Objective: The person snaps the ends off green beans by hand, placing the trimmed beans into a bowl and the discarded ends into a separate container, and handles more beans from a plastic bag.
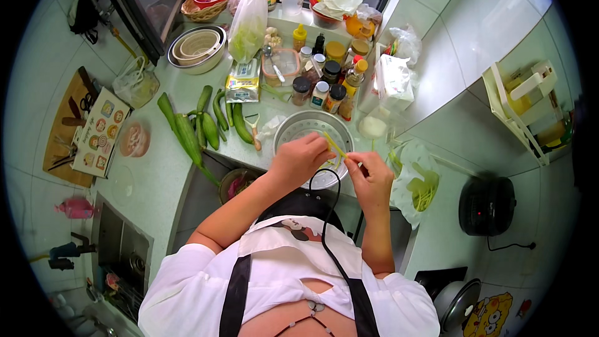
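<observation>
A thin yellow-green vegetable stem (pixel 335 143) is stretched between my two hands. It hangs above a round metal colander (pixel 289 126), where a few short green pieces lie. My left hand (pixel 302 158) pinches the stem's left part with closed fingers. At its lower right end, my right hand (pixel 372 173) grips it between thumb and fingers. Right of the colander, an opened white plastic bag (pixel 419 165) holds more green stems and leaves. Left of the colander lie a peeler (pixel 254 131) and several long green gourds (pixel 187 131).
Several seasoning jars (pixel 319 95) crowd behind the colander, next to a plastic container (pixel 281 65) with a spoon on it. Nested bowls (pixel 197 48) stand at the back left. A bin-like vessel (pixel 240 195) sits below the counter edge. A black appliance (pixel 486 206) is at the right.
</observation>
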`<state>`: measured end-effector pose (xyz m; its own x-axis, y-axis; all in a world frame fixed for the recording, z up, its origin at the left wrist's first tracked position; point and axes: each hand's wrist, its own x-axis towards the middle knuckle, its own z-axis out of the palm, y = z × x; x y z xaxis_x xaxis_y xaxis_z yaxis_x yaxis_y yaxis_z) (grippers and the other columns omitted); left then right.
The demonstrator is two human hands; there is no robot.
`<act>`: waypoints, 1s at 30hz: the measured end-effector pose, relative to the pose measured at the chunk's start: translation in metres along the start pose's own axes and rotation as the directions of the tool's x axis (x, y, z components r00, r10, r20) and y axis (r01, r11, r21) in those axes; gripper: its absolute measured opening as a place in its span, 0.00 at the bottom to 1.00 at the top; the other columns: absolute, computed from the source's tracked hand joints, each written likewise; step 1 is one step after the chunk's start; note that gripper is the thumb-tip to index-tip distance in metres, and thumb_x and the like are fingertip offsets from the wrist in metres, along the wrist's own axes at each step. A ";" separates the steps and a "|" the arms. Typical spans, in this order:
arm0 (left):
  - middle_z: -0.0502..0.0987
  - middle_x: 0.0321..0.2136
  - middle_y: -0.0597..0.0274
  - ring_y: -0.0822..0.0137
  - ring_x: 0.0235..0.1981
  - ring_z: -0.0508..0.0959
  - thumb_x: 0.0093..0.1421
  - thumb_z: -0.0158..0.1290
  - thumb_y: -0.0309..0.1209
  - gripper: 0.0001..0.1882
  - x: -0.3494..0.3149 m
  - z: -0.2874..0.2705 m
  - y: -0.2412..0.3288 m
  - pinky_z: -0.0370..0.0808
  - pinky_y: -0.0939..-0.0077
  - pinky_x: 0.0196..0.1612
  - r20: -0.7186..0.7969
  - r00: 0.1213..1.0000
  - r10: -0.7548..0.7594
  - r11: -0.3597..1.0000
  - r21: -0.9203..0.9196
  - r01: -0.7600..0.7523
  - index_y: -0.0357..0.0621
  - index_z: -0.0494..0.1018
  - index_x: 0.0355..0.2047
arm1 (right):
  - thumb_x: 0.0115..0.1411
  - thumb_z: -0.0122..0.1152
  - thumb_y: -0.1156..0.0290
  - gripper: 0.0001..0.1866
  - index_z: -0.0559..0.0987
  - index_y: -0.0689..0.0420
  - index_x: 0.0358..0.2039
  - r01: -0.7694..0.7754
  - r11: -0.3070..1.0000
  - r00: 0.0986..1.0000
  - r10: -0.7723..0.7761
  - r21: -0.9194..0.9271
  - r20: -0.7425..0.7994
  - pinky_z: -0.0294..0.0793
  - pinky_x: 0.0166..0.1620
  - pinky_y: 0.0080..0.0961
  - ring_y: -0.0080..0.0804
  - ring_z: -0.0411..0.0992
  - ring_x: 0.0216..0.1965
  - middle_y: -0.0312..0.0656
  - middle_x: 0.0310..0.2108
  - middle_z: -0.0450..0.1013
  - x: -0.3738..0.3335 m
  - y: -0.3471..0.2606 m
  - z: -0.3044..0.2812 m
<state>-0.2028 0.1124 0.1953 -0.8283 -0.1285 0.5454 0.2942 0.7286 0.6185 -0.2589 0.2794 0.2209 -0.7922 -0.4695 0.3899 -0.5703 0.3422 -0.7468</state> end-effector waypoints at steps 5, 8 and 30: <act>0.70 0.25 0.60 0.55 0.26 0.74 0.54 0.55 0.33 0.08 -0.014 0.001 -0.012 0.70 0.64 0.26 0.182 0.982 -0.049 0.976 0.217 0.008 0.44 0.68 0.26 | 0.53 0.63 0.73 0.05 0.78 0.59 0.30 -0.068 0.991 0.990 0.082 0.118 -0.115 0.60 0.21 0.17 0.19 0.61 0.17 0.35 0.23 0.70 0.013 0.010 0.003; 0.71 0.25 0.59 0.55 0.27 0.74 0.55 0.54 0.35 0.08 -0.041 -0.007 -0.034 0.71 0.64 0.28 0.175 0.963 -0.205 0.938 0.315 0.142 0.46 0.69 0.26 | 0.55 0.61 0.73 0.05 0.78 0.59 0.31 -0.132 0.861 0.970 0.214 0.491 -0.116 0.51 0.19 0.13 0.12 0.54 0.16 0.30 0.23 0.69 0.018 0.039 0.007; 0.78 0.32 0.48 0.49 0.36 0.78 0.52 0.54 0.39 0.14 -0.248 -0.017 -0.183 0.75 0.58 0.39 0.120 0.317 -0.941 0.300 0.733 0.611 0.40 0.77 0.29 | 0.60 0.53 0.73 0.08 0.74 0.60 0.40 -0.307 0.361 0.931 0.307 0.880 0.199 0.53 0.18 0.10 0.12 0.56 0.15 0.34 0.25 0.71 0.012 0.037 0.004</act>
<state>-0.0429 -0.0007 -0.0436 -0.5968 -0.6452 -0.4770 -0.7673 0.6328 0.1041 -0.2885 0.2825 0.1959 -0.8693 -0.4937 0.0260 0.2290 -0.4487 -0.8638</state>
